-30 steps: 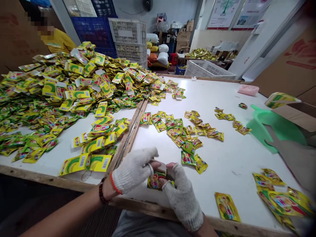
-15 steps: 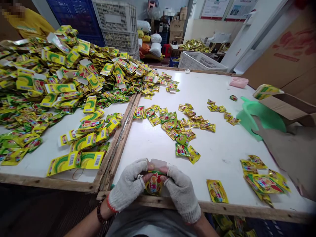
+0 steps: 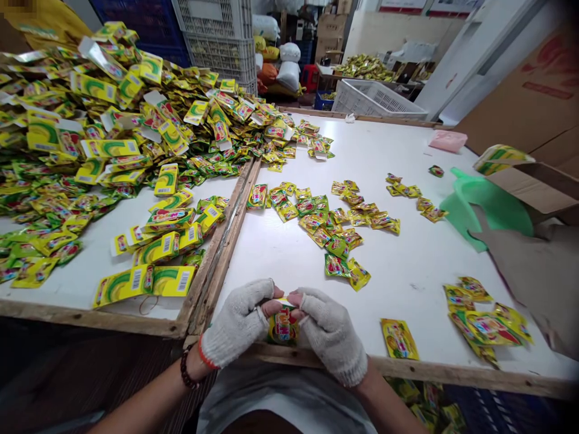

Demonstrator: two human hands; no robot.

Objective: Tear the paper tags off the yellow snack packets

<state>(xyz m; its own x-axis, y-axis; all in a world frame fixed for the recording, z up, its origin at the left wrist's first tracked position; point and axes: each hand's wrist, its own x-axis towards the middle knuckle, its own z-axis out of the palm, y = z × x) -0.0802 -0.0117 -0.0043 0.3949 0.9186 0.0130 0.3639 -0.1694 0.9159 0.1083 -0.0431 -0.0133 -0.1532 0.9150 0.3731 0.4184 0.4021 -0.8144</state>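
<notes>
A small yellow-and-green printed candy box (image 3: 283, 327) stands at the table's front edge, its lettering facing me. My left hand (image 3: 239, 319), in a white fingerless knit glove, pinches its upper left side. On the other side my right hand (image 3: 332, 331), gloved the same way, has thumb and fingers closed on the upper right corner. A thin white strip of the box's top shows between the fingertips; the rest of the top is hidden. To the right of my right hand lies a flat yellow packet (image 3: 398, 339).
Small candy packets (image 3: 337, 246) are scattered mid-table. A wooden strip (image 3: 226, 241) divides off a big heap of boxes and packets (image 3: 136, 120) on the left. At right are a green plastic scoop (image 3: 493, 208), an open carton (image 3: 534, 184) and more packets (image 3: 491, 328). A white crate (image 3: 380, 99) stands behind.
The pale flap that stood up above the box is now folded down, with only a thin strip showing. Both hands' fingertips have come closer together over the top. The view has shifted slightly.
</notes>
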